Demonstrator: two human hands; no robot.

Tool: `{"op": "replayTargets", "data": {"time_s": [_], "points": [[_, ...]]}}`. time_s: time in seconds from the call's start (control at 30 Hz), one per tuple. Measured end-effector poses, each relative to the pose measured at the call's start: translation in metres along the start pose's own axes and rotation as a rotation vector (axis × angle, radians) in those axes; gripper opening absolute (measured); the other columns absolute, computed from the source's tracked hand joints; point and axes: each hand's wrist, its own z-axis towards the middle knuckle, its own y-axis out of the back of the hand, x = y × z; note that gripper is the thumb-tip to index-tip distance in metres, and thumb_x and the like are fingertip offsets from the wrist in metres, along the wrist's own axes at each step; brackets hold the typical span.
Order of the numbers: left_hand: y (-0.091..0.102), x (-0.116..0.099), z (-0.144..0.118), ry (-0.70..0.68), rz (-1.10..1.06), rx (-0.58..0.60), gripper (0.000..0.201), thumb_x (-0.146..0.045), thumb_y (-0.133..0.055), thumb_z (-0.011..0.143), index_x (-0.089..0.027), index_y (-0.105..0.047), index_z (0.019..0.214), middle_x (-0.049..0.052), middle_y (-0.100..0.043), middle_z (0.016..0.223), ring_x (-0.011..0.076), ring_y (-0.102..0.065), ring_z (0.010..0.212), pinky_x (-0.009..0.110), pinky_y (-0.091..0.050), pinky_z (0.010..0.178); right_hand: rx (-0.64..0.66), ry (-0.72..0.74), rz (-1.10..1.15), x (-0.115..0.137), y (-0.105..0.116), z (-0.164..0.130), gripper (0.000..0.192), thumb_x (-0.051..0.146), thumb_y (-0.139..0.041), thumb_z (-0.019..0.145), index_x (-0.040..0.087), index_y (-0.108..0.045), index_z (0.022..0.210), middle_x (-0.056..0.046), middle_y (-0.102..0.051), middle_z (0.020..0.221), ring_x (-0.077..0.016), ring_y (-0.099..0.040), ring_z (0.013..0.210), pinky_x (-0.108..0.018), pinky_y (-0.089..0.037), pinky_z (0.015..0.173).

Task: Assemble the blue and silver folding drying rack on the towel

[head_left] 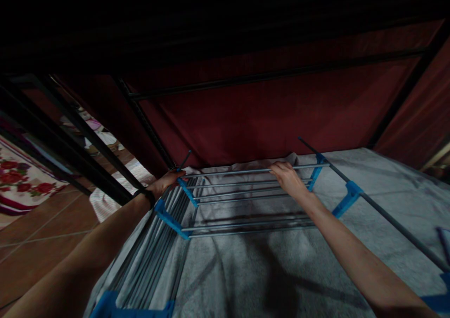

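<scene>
Gripping drying rack [246, 201] rails, left hand [165, 183] curled shut, right hand [288, 177] likewise

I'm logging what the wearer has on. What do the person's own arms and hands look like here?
Both forearms are bare, with no sleeves in view. The left hand has a dark band around its wrist. The right hand shows no glove, ring or band.

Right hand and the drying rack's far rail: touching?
Touching. In the head view the right hand has its fingers curled over the far grey rail of the drying rack, with no gap visible.
</scene>
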Motion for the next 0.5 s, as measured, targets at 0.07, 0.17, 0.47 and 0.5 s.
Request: {"op": "replayTargets", "data": {"time_s": [0.07,0.17,0.47,0.5], "points": [[-0.0007,0.0008,0.0023,0.005,0.005,-0.005,0.027,-0.027,-0.090,0.072,-0.017,-0.069,0.084,0.004,-0.074,0.072,0.0178,-0.067,0.057,0.027,-0.056,0.056,-0.004,-0.001,-0.001,0.0005,-0.0004,-0.0013,0.026,0.010,-0.047,0.101,0.021,-0.071,0.102,-0.009,-0.069,0.098,-0.0249,-0.062,0.095,-0.035,-0.044,0.089],[-0.0005,0.0014,0.0042,0.003,0.001,0.005,0.027,-0.027,-0.090,0.068,-0.016,-0.069,0.081,0.004,-0.073,0.070,0.0180,-0.067,0.056,0.027,-0.056,0.055,-0.014,0.004,-0.001,0.0019,-0.0008,-0.0020,0.026,0.010,-0.047,0.101,0.021,-0.070,0.102,-0.008,-0.069,0.096,-0.0246,-0.062,0.093,-0.034,-0.044,0.089],[-0.0033,-0.0009,-0.0021,-0.002,0.010,-0.001,0.031,-0.036,-0.090,0.071,-0.018,-0.069,0.084,0.003,-0.071,0.067,0.0187,-0.064,0.054,0.028,-0.053,0.051,-0.019,-0.006,-0.043,0.0033,-0.0009,0.0023,0.028,0.008,-0.046,0.100,0.021,-0.071,0.105,-0.010,-0.071,0.100,-0.0253,-0.064,0.099,-0.035,-0.043,0.091],[-0.0039,-0.0008,-0.0016,-0.003,0.000,0.000,0.031,-0.037,-0.089,0.072,-0.018,-0.069,0.084,0.003,-0.071,0.067,0.0189,-0.064,0.054,0.028,-0.054,0.051,-0.021,-0.007,-0.038,0.0022,-0.0006,0.0040,0.028,0.008,-0.046,0.100,0.021,-0.071,0.107,-0.010,-0.071,0.102,-0.0255,-0.064,0.100,-0.035,-0.044,0.092]]}}
